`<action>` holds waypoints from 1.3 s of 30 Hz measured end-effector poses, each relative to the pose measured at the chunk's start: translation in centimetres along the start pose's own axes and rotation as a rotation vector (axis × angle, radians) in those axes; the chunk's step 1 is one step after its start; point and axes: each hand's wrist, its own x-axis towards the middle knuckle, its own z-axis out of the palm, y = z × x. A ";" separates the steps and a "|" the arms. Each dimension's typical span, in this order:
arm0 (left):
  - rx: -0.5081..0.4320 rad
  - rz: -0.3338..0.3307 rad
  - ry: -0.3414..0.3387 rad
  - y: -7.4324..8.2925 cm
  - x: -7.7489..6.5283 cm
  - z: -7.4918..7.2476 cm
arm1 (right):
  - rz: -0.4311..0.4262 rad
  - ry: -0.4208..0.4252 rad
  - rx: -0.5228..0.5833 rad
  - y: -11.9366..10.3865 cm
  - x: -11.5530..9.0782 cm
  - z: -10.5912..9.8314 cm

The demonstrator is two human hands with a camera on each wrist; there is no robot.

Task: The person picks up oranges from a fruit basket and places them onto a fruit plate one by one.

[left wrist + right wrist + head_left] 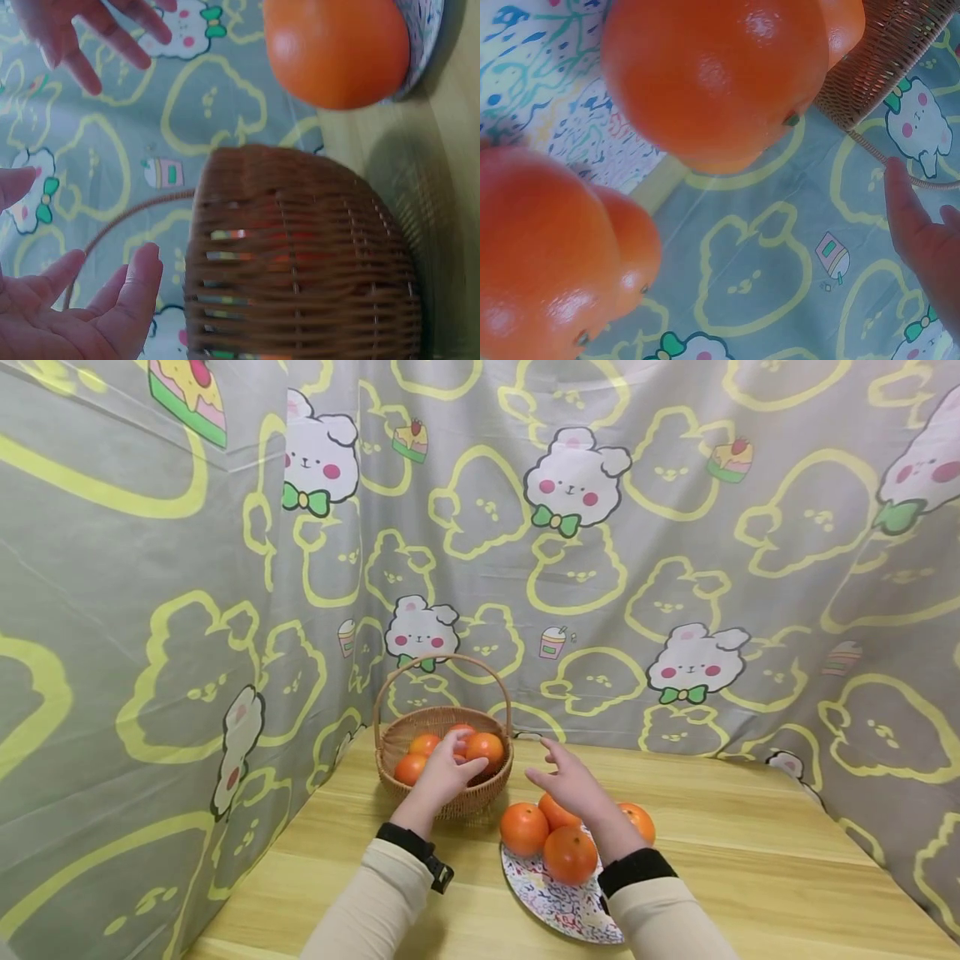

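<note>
At the far left, a grey patterned cloth [97, 560] hangs beside the bench [750, 860] and continues behind it. Next along, a woven basket [480, 799] stands upright on the bench, its arched handle raised; at least four oranges [489, 748] lie in it. My left hand [447, 774], banded in black at the wrist, is at the basket's near side and overlaps the fruit in the head view. Its fingers are spread and grasp nothing; whether it touches the fruit, I cannot tell.

To the right of the basket, well apart from my left hand, sits a plate [555, 906] with a multicoloured pattern. Three oranges [570, 854] are grouped close together on its far left part. My right hand [573, 785] is raised above this group, released, thumb and fingers apart. Beyond my right wrist, one further orange [637, 821] is partly hidden by it; I cannot confirm what it rests on.
</note>
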 end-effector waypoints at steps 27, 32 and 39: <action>0.103 -0.063 0.013 -3.5 2.8 -2.7 | -0.011 -0.014 0.034 -2.8 2.2 2.6; 0.170 -0.069 0.003 -3.8 3.1 -2.7 | -0.033 -0.018 0.043 -3.0 2.5 3.1; 0.328 -0.083 -0.023 -3.7 3.3 -2.1 | -0.052 -0.020 0.033 -3.0 2.7 3.7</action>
